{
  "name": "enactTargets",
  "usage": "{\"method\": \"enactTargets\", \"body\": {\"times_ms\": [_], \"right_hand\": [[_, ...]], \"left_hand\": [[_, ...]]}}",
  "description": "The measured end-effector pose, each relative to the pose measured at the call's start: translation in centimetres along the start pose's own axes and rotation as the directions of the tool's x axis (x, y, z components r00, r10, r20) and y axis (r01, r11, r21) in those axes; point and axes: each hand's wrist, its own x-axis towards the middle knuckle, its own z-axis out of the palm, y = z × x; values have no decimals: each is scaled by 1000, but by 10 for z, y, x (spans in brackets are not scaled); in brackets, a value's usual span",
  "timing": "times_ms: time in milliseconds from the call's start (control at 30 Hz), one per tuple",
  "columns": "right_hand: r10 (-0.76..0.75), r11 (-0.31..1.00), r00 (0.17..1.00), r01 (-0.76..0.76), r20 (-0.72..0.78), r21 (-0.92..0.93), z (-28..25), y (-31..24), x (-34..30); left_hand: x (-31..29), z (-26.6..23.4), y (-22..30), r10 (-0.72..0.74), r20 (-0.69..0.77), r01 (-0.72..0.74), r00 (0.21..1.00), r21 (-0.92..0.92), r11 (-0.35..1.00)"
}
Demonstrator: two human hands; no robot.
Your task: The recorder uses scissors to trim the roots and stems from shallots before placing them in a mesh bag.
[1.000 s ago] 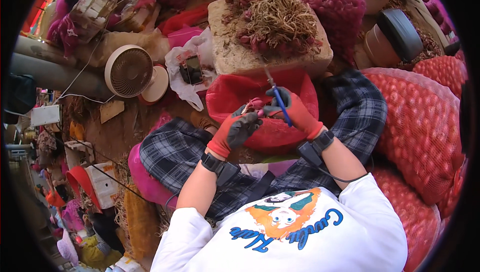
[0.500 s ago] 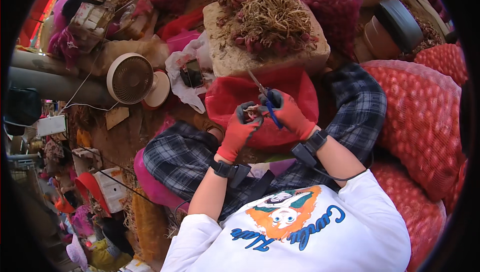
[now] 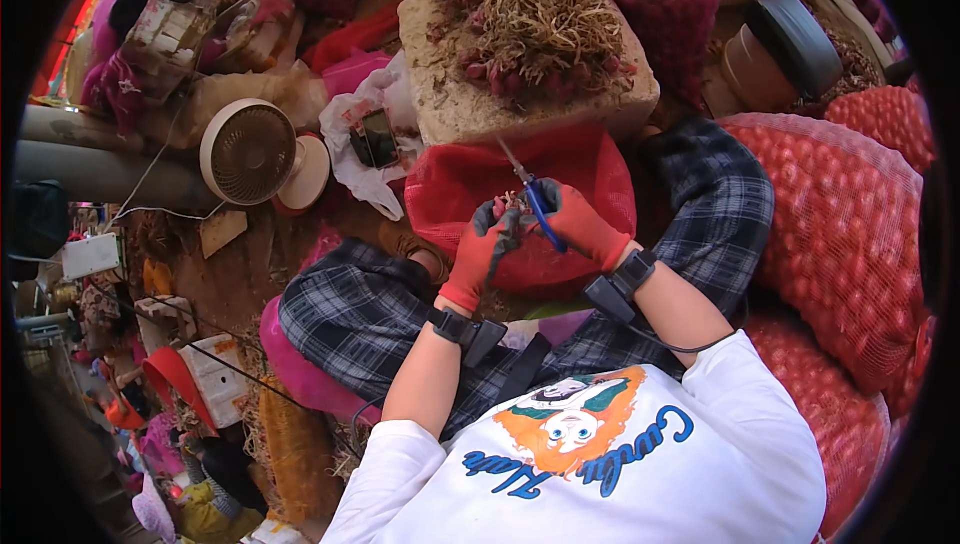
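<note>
Both hands wear red gloves with dark grey fingertips and meet above an open red mesh bag (image 3: 596, 166). Pinched in my left hand (image 3: 478, 252) is a small bunch of reddish shallots (image 3: 502, 206) with dry stems, partly hidden by the fingers. My right hand (image 3: 588, 228) grips blue-handled scissors (image 3: 541, 214), their blades pointing away and up to the left. Beyond the bag, a pale block (image 3: 432, 109) bears a heap of shallots with dried tops (image 3: 548, 29).
Full red mesh sacks (image 3: 835, 234) stand close on my right. To the left are a white fan (image 3: 248, 152) and a white plastic bag (image 3: 345, 144) with a dark phone-like object on it. A bucket (image 3: 755, 69) and a purple mesh sack (image 3: 655, 19) sit at the far right.
My left hand has turned slightly, and more of the reddish shallots shows at its fingertips. The scissors stay in my right hand, close to the same spot.
</note>
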Motion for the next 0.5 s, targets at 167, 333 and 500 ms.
{"method": "enactTargets", "body": {"times_ms": [167,333,500], "right_hand": [[-169,952,980,135,-106,-273,10,31,10],[325,854,945,-282,-26,437,-1,27,13],[-65,985,996,54,63,162,11,11,7]], "left_hand": [[-2,7,-7,139,-22,-136,990,93,986],[9,18,-4,170,-110,-165,979,50,985],[14,-12,-16,355,226,-406,907,694,594]]}}
